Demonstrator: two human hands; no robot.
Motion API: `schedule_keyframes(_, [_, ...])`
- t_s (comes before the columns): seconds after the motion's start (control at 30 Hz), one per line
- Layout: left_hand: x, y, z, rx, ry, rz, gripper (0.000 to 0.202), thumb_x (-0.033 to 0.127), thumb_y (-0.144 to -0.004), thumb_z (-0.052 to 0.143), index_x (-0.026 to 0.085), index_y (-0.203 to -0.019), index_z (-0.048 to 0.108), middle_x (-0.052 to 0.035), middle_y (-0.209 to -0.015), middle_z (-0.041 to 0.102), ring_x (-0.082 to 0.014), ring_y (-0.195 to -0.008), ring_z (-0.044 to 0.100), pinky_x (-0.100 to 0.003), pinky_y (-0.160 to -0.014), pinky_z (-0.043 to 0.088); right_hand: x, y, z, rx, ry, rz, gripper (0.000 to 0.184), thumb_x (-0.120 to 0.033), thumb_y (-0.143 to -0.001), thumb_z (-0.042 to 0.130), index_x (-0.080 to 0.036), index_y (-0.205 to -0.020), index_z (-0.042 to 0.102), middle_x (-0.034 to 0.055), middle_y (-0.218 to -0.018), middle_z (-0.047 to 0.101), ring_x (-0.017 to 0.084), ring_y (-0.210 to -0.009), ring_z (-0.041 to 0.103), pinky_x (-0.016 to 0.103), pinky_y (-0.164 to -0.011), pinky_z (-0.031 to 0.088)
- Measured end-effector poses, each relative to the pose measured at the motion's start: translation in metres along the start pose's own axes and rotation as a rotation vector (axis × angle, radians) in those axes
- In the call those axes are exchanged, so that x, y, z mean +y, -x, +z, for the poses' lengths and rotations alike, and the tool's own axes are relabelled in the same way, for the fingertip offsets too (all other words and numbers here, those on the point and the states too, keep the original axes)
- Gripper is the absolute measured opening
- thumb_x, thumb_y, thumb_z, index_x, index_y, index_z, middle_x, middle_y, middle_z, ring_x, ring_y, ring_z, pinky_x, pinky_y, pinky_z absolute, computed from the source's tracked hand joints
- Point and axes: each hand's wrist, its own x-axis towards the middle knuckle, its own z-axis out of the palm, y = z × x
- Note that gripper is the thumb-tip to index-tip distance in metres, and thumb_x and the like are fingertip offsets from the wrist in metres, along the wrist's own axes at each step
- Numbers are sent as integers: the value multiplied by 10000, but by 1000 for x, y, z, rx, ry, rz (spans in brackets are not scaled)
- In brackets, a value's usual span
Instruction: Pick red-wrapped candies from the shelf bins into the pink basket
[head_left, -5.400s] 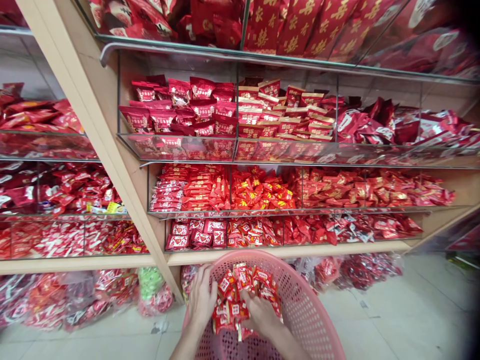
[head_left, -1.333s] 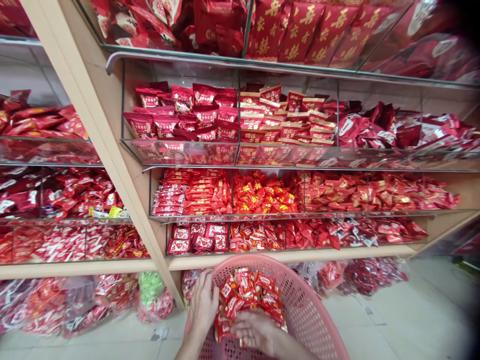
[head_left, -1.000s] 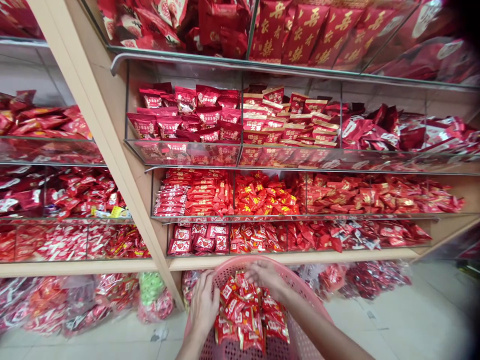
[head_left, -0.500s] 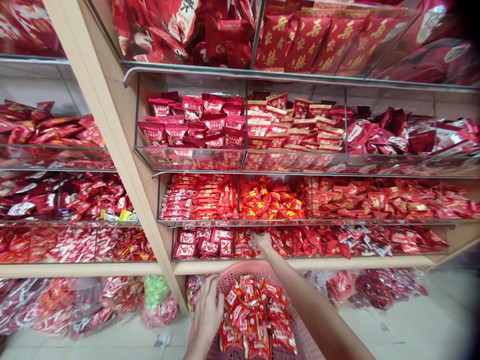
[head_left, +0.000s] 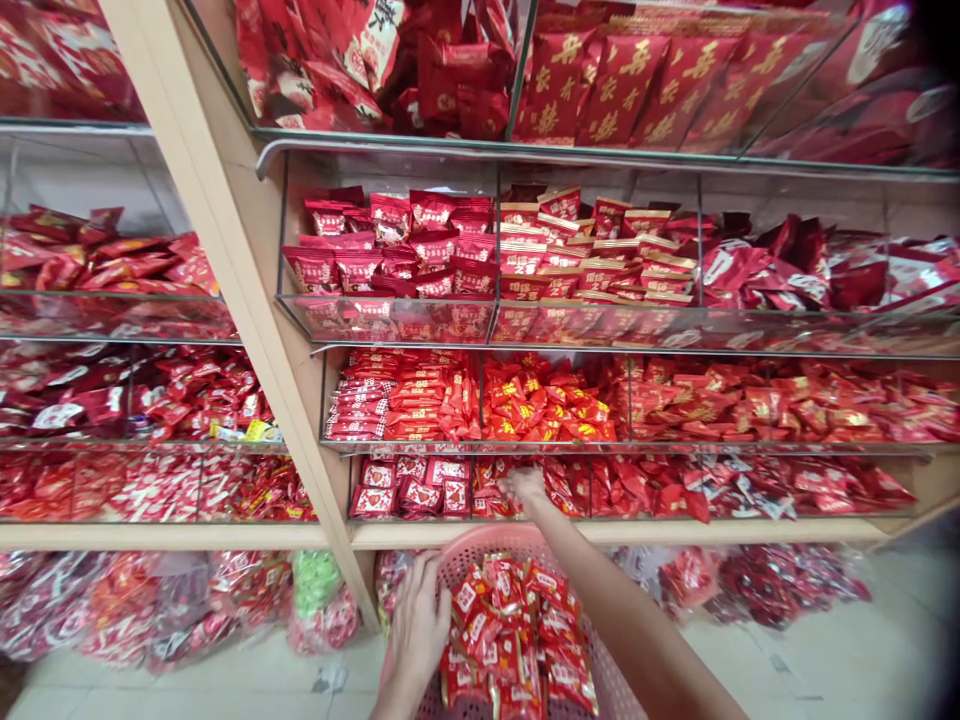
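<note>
A pink perforated plastic basket [head_left: 517,540] is in front of me, below the lowest shelf. Inside it lie several red-and-gold candy packets [head_left: 510,640]. My left hand [head_left: 424,615] is closed over the basket's left rim, fingers curled on the edge. Beyond the basket, my right hand [head_left: 525,485] reaches into a bottom-shelf compartment of small red wrapped packets [head_left: 559,485]. Its fingers curl down among them; whatever is between them is hidden. To the left of that hand, a compartment holds white-and-red packets with heart prints [head_left: 420,495].
Glass-fronted shelves [head_left: 600,335] of red packets rise above my hands. A slanting wooden post [head_left: 240,290] divides the shelving at left. A wooden ledge [head_left: 675,530] edges the bottom shelf. Clear plastic bags of sweets [head_left: 780,585] stand on the tiled floor [head_left: 757,660].
The shelves sit slightly further right in the view. My right hand stays in the same compartment, and my left hand stays on the basket rim.
</note>
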Motion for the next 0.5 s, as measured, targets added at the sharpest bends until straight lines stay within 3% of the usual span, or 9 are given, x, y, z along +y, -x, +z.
schedule_keyframes(0.13, [0,0,0,3,-4,12,362,155,-811,372,228,-1125,537,-64,-1191,547,-228,-1110,505,-419,-920,418,1,8,-13,-16,7,-51,90,-120,-801,489,-166,-726,470,1,-491,602,87,-406,528,163,-384,342])
schedule_keyframes(0.3, [3,0,-2,1,-25,23,376,157,-810,368,229,-1144,525,-62,-1188,548,-229,-1098,508,-414,-905,421,3,32,-36,-117,28,-132,160,-243,-740,603,-183,-650,486,-17,-503,610,86,-379,514,173,-367,328])
schedule_keyframes(0.5, [5,-2,-3,-6,-39,18,355,154,-799,384,223,-1112,538,-54,-1180,558,-219,-1091,514,-401,-914,422,8,64,-63,-408,134,-304,348,-505,-713,592,-177,-651,494,-10,-572,624,85,-442,534,192,-441,379])
